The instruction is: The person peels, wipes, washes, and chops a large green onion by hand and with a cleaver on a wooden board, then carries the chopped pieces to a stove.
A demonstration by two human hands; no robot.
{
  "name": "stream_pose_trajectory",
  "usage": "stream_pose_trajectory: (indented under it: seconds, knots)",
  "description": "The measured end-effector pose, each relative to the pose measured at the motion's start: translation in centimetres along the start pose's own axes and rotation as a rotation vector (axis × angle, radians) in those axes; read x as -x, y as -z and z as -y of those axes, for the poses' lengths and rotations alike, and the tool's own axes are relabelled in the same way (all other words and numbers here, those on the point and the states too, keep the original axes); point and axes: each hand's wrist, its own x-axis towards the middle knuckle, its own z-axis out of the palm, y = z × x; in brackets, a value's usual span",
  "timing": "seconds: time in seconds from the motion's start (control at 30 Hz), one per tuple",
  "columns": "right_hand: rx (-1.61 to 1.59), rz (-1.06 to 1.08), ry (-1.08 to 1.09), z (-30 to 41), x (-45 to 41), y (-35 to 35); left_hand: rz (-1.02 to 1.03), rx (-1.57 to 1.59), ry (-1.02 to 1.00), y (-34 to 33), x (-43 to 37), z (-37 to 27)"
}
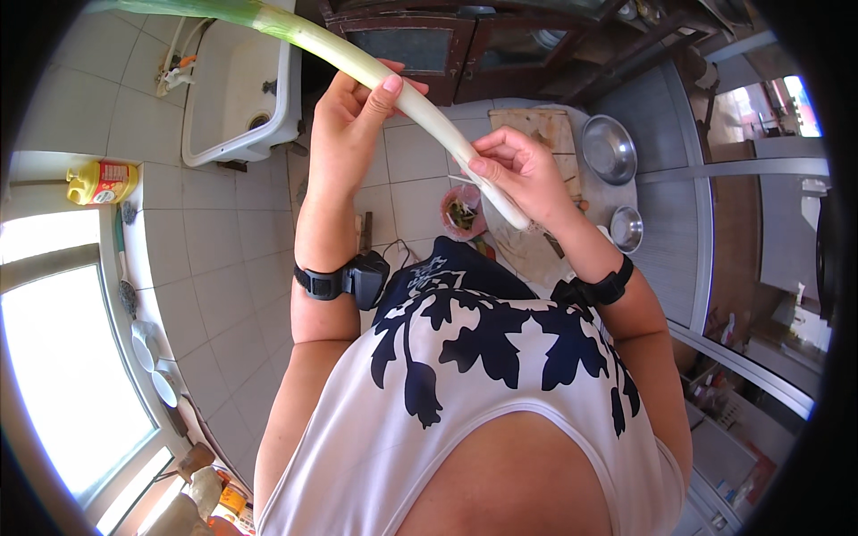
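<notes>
A long leek-like green onion stalk (429,115) runs diagonally in front of me, its green leaves at the upper left and its white root end at the lower right. My left hand (358,110) grips the pale middle of the stalk, thumb on top. Near the root end, my right hand (519,171) holds the white part between thumb and fingers, where a thin loose strip sticks out. Beneath the stalk, a pink bin (446,216) holds green scraps. A wooden cutting board (563,124) lies on the table beyond my right hand.
Two metal bowls (608,149) (627,229) stand at the table's right side. A white sink (289,127) is at the upper left, and dark wooden cabinets (462,60) line the top. A yellow jug (100,183) sits on the window ledge at the left.
</notes>
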Motion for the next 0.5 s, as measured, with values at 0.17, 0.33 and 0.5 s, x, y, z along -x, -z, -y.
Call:
stream_pose_trajectory:
  seconds: [0.17, 0.33, 0.5]
  knots:
    - [0.189, 0.047, -0.019, 0.4, 0.0, 0.3, -0.066, 0.013, -0.019, -0.1, -0.1, -0.1]
    - [0.143, 0.026, -0.039, 1.5, 0.7, -1.3, -0.096, 0.004, -0.028, -0.2, -0.2, -0.1]
    - [-0.064, 0.171, -0.056, 1.8, 0.8, -0.7, -0.043, 0.049, -0.063, -0.5, 0.2, -1.1]
